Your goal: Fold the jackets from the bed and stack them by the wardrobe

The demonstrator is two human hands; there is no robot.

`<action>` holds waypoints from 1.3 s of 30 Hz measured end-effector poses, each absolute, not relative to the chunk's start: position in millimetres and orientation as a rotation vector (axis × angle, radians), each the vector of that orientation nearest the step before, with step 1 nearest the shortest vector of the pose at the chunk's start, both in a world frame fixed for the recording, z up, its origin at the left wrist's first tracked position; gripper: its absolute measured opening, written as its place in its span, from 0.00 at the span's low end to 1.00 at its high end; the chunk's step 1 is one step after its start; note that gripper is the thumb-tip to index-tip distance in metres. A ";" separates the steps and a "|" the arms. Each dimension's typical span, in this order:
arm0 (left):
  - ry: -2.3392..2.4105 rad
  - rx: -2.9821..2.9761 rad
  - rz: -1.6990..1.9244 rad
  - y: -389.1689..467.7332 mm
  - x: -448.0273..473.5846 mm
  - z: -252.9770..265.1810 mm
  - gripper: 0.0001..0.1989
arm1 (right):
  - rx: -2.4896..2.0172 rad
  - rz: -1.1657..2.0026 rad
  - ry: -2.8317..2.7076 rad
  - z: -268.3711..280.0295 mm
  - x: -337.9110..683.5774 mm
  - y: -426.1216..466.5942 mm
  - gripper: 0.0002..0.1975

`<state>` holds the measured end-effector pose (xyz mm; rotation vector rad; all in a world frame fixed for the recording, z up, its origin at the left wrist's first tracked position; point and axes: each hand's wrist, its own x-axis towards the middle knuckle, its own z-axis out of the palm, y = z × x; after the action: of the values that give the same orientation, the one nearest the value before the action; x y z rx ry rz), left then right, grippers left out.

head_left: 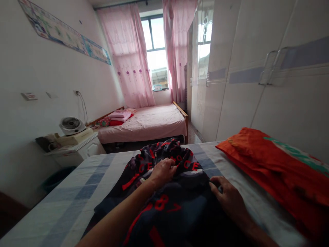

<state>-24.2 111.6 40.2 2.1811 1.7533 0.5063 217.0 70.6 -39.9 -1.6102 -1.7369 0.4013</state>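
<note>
Where the jacket [177,192] lies: on the near bed [102,185], running from the middle of its far edge back toward me, with the zip [155,155] at the far end.
Jacket work: I judge that I am straightening the cloth, which is bunched up by the far edge and flatter on my side.
Next move on the jacket: I think it calls for a sure hold of its right side and a light touch at the bunched end, so the layers don't slip.
Left hand [164,168]: fingers curled narrow, on top of the bunched part; whether they grip it I cannot tell.
Right hand [226,193]: thumb and forefinger nearly together, pinching the jacket's right side.
Orange cloth [269,161]: toward the near bed's right edge, apart from the jacket.
Far bed [154,120]: past the near bed's far edge, pillows [119,116] along its left edge.
</note>
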 end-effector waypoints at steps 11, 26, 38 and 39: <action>1.774 2.043 0.478 192.6 26.9 -0.9 0.13 | -1.622 0.493 -1.554 -40.3 218.7 72.2 0.10; 1.679 2.084 0.662 15.8 -108.0 12.0 0.15 | -1.487 0.326 -1.735 -53.8 223.2 77.7 0.17; 1.563 2.542 0.694 -70.7 -128.0 -21.3 0.21 | -1.367 -0.244 -2.411 -43.1 217.7 63.9 0.32; 1.581 2.524 0.748 -68.7 -123.7 -17.5 0.18 | -1.374 -0.298 -2.415 -39.3 217.1 63.8 0.30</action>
<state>-123.7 -68.7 -17.5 2.5237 1.5811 0.7477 217.1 63.8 -39.3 -1.3744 -2.4153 -0.2977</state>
